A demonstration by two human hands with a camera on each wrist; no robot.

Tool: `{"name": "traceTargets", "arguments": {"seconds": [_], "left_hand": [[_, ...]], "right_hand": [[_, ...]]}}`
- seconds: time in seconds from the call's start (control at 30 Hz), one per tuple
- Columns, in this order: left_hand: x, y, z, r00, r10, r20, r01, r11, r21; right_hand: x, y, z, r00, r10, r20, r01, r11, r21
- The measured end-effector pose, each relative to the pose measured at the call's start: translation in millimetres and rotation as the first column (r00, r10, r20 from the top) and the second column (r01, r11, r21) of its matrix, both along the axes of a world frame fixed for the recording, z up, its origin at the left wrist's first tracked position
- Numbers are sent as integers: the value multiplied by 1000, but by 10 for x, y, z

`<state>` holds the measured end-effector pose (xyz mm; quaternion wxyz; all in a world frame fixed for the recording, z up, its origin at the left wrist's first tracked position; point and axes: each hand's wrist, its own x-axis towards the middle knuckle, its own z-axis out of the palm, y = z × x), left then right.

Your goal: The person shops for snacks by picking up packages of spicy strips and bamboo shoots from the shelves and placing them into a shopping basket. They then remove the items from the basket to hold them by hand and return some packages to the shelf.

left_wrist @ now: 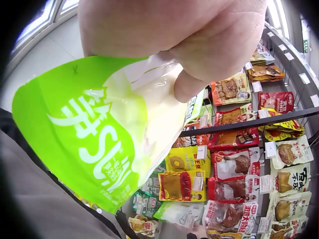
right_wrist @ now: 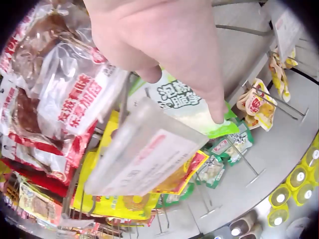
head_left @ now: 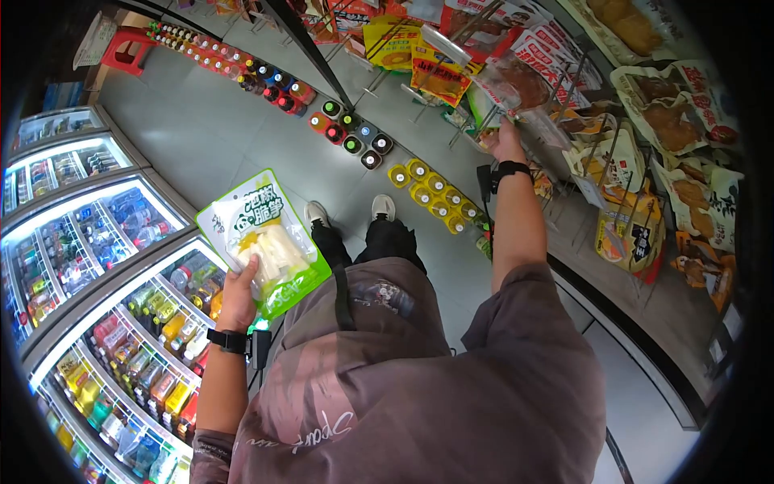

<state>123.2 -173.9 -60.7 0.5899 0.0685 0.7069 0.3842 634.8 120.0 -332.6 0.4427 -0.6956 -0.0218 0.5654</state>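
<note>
My left hand (head_left: 239,294) grips a green-and-white packet (head_left: 278,218) of pale bamboo-shoot snack by its edge, the thumb lying over the clear window. In the left wrist view the packet's green end (left_wrist: 65,124) tilts down to the left. At the hanging rack on the right, my right hand (head_left: 506,143) holds a matching packet (right_wrist: 192,107). Its thumb and a finger are on the packet, near the top and the right edge. A clear price-tag holder (right_wrist: 149,154) overlaps the packet's lower part in the right wrist view.
Red meat packets (right_wrist: 75,94) and yellow packets (head_left: 393,42) hang on metal hooks (right_wrist: 279,102) around the right hand. Rows of bottles (head_left: 435,198) stand on the floor along the rack. Lit drink coolers (head_left: 97,234) line the left side. A red stool (head_left: 127,50) is far off.
</note>
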Motion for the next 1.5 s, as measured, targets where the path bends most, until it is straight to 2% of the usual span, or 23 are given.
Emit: {"name": "traceTargets", "arguments": {"seconds": [0.07,0.13,0.23,0.3,0.33,0.37,0.43,0.47,0.5,0.53,0.63,0.7,0.73,0.8,0.87,0.93,0.97,1.03,1.2,1.27,1.3,1.37,1.5], "left_hand": [[-30,46,-20,1000,0,19,0,1000,10],[-37,172,44,997,-39,62,36,998,54],[12,380,108,983,-152,103,139,982,126],[67,510,134,954,-273,123,254,955,153],[123,578,170,946,-300,123,279,946,163],[199,647,220,915,-375,150,345,919,191],[324,760,264,844,-495,205,444,860,250],[385,813,266,831,-519,197,466,845,262],[448,861,269,785,-588,197,528,800,286],[506,893,283,733,-652,195,586,750,308],[597,960,329,670,-727,149,653,673,348],[628,987,299,636,-761,131,686,634,358],[617,988,264,652,-751,107,704,652,282],[532,963,153,664,-743,83,719,665,202],[370,903,29,673,-738,49,724,670,164],[236,826,-13,689,-721,73,711,692,126],[138,783,-65,689,-709,151,703,704,101],[40,682,-111,711,-671,212,679,733,40],[-81,462,-243,791,-576,208,599,798,-67],[-49,356,-282,826,-526,204,554,824,-117],[-20,319,-270,835,-510,205,539,832,-127],[12,260,-262,844,-492,213,523,843,-125],[50,206,-215,854,-475,212,508,849,-143]], "right_hand": [[-77,-98,223,998,-25,54,29,998,-64],[-219,-404,577,988,-82,127,85,996,-13],[-568,-916,944,923,13,385,-123,957,264],[-1018,-1295,1441,945,135,297,-230,922,313],[-1198,-1457,1621,939,302,166,-342,873,349],[-1406,-1607,1829,866,492,92,-488,791,368],[-1874,-1857,2235,736,675,-57,-582,673,456],[-2012,-1962,2251,664,730,-161,-549,622,558],[-2174,-2001,2363,635,724,-268,-464,635,618],[-2284,-2050,2368,673,660,-335,-336,676,656],[-2313,-2118,2419,727,587,-358,-263,718,644],[-2178,-2173,2370,797,574,-189,-368,710,601],[-2068,-2201,2345,804,565,-186,-362,712,601],[-1785,-2251,2259,832,555,22,-511,749,421],[-1478,-2348,1700,848,489,207,-531,784,321],[-1136,-2463,1249,754,484,444,-588,798,130],[-1007,-2487,1082,751,493,439,-594,795,124],[-807,-2473,830,522,552,650,-517,811,-274],[-594,-2019,400,491,555,672,-513,807,-292],[-569,-1815,222,596,448,666,-470,867,-163],[-561,-1734,124,596,465,655,-480,860,-174],[-594,-1614,-77,772,265,577,-346,938,32],[-646,-1655,-180,828,233,509,-333,936,113]]}}
